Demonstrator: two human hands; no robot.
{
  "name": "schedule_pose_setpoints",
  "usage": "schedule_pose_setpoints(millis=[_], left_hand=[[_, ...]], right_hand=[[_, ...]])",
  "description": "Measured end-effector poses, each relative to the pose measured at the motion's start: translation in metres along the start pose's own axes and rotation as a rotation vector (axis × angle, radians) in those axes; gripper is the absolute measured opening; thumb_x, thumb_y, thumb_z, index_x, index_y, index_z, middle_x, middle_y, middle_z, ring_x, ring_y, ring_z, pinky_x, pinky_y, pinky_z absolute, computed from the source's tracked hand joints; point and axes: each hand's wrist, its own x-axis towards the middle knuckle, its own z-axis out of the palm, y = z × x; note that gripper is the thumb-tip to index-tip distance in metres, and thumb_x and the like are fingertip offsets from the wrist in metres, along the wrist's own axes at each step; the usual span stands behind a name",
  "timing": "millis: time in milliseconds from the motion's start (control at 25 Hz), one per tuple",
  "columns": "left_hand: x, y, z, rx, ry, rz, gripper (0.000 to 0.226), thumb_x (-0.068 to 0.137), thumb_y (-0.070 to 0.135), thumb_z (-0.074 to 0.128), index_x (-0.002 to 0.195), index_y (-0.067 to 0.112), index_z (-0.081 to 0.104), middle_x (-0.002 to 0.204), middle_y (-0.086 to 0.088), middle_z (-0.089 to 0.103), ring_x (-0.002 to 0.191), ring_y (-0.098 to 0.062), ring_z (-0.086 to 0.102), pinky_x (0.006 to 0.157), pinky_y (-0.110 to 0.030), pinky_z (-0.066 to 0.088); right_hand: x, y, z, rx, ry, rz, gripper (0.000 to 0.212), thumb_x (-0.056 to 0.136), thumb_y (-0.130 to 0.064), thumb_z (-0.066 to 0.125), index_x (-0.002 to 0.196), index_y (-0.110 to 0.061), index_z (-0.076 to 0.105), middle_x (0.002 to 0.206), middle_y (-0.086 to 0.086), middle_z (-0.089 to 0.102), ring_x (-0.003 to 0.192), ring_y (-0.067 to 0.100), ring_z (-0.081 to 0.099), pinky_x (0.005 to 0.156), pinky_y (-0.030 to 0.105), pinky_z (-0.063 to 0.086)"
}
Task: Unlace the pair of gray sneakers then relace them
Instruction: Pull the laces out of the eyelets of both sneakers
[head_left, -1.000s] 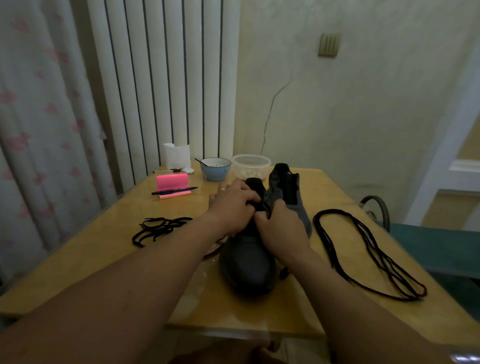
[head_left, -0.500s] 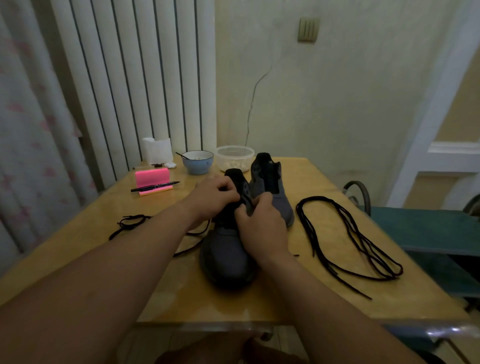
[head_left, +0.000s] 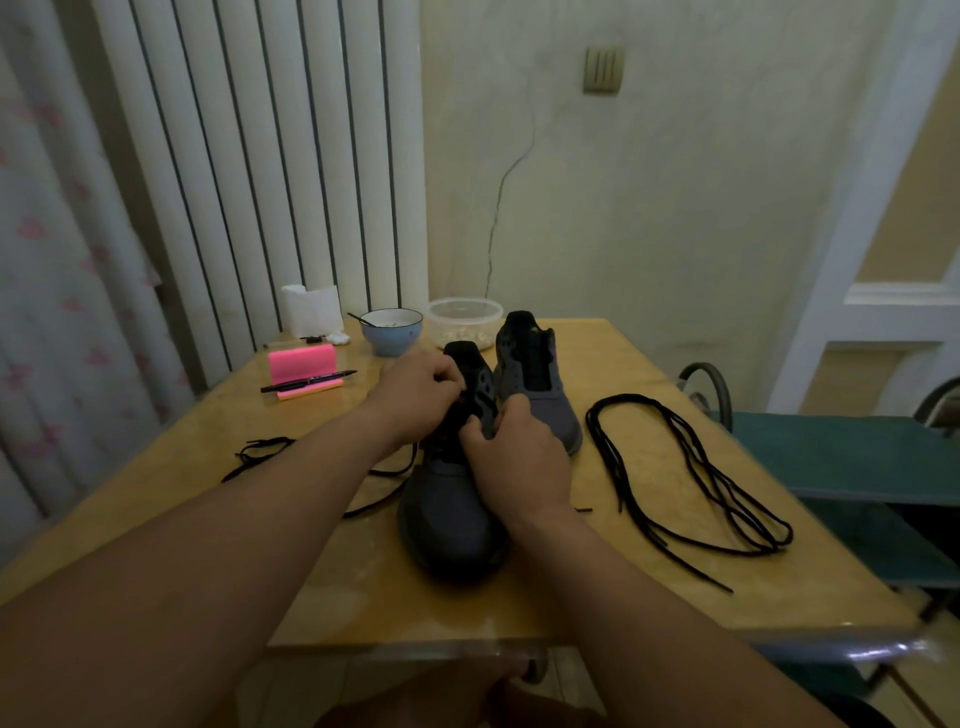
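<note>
Hands have moved apart on near sneaker (head_left: 447, 525): left hand (head_left: 415, 395) pinches lace (head_left: 374, 506) at eyelets, right hand (head_left: 519, 457) grips its side; lacing likely mid-step.

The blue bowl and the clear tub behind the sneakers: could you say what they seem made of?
Blue bowl: probably glazed ceramic or enamel; smooth, slightly glossy wall, pale inside. Clear tub: likely plastic; translucent wall with pale contents showing through, thick rim.

I see the table (head_left: 649, 597) bearing a near sneaker (head_left: 447, 525) at centre, far sneaker (head_left: 540, 395) at 1 o'clock, loose lace (head_left: 691, 483) at 3, second lace (head_left: 260, 449) at 9, pad (head_left: 301, 361) at 10, bowl (head_left: 390, 332) and tub (head_left: 465, 319) at 12.
</note>
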Motion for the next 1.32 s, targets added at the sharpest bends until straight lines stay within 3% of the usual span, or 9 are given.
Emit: schedule_pose_setpoints(millis=[160,280,360,560,680,840,920,1120,1320], left_hand=[[-0.003,-0.007,-0.016,-0.44,-0.134,-0.216,0.016,0.098,0.01,0.055,0.098,0.016,0.07,0.117,-0.001,0.068,0.097,-0.01,0.058,0.082,-0.029,0.043],[0.002,-0.01,-0.028,0.023,-0.216,-0.068,0.018,0.098,0.024,0.068,0.083,0.013,0.064,0.114,-0.009,0.064,0.087,-0.013,0.058,0.08,-0.035,0.051],[-0.002,-0.005,-0.019,0.094,-0.121,0.08,0.025,0.095,0.018,0.069,0.076,0.009,0.056,0.096,-0.015,0.059,0.078,-0.021,0.054,0.074,-0.046,0.05],[-0.014,-0.001,-0.001,-0.829,0.383,-0.301,0.021,0.095,0.014,0.053,0.078,0.014,0.065,0.086,-0.004,0.071,0.088,-0.019,0.064,0.076,-0.036,0.045],[-0.013,-0.005,-0.01,-1.254,0.428,-0.379,0.015,0.098,0.011,0.05,0.086,0.015,0.059,0.069,-0.002,0.065,0.075,-0.02,0.064,0.076,-0.038,0.056],[-0.032,-0.019,-0.026,-0.567,0.369,-0.05,0.016,0.103,0.024,0.063,0.094,0.013,0.055,0.073,-0.007,0.056,0.065,-0.017,0.054,0.071,-0.042,0.057],[-0.041,-0.032,-0.03,-0.308,0.336,-0.03,0.03,0.104,0.037,0.061,0.088,0.012,0.058,0.071,-0.011,0.055,0.064,-0.022,0.052,0.065,-0.042,0.049],[-0.053,-0.048,-0.038,-1.214,0.481,-0.613,0.065,0.102,0.071,0.035,0.082,0.013,0.057,0.053,0.004,0.035,0.041,-0.015,0.031,0.071,-0.039,0.055],[-0.055,-0.089,-0.039,-0.628,0.546,-0.715,0.046,0.094,0.037,0.072,0.122,0.001,0.063,0.101,-0.014,0.065,0.074,-0.025,0.063,0.078,-0.042,0.059]], right_hand=[[0.0,-0.002,-0.001,-0.088,0.03,-0.051,0.031,0.101,-0.05,0.05,0.094,-0.02,0.045,0.077,-0.003,0.057,0.065,0.02,0.056,0.048,0.031,0.032],[0.001,-0.002,0.0,-0.13,0.027,-0.062,0.033,0.102,-0.051,0.047,0.094,-0.02,0.045,0.076,-0.003,0.056,0.066,0.021,0.057,0.049,0.032,0.033],[0.001,-0.002,0.0,-0.142,0.026,-0.067,0.033,0.102,-0.052,0.046,0.094,-0.02,0.045,0.077,-0.002,0.057,0.067,0.022,0.057,0.05,0.032,0.034],[0.003,-0.003,-0.001,-0.161,0.017,-0.086,0.032,0.103,-0.05,0.045,0.094,-0.019,0.045,0.075,-0.002,0.056,0.065,0.022,0.056,0.048,0.031,0.035],[0.004,-0.003,0.0,-0.177,0.007,-0.085,0.032,0.103,-0.05,0.045,0.095,-0.018,0.046,0.076,-0.002,0.056,0.065,0.022,0.057,0.047,0.03,0.035],[0.004,-0.002,0.0,-0.166,-0.005,-0.088,0.032,0.103,-0.049,0.045,0.095,-0.018,0.046,0.075,-0.002,0.055,0.062,0.02,0.055,0.047,0.03,0.032],[0.004,-0.002,-0.001,-0.168,-0.014,-0.085,0.032,0.103,-0.049,0.046,0.094,-0.018,0.045,0.074,-0.003,0.053,0.06,0.019,0.052,0.046,0.03,0.029],[0.005,-0.001,-0.002,-0.17,-0.02,-0.077,0.032,0.103,-0.049,0.046,0.094,-0.018,0.046,0.075,-0.002,0.055,0.061,0.018,0.053,0.047,0.03,0.032],[0.009,-0.003,-0.006,-0.144,0.046,-0.124,0.03,0.098,-0.049,0.055,0.104,-0.02,0.047,0.097,-0.002,0.054,0.082,0.018,0.057,0.06,0.034,0.045]])
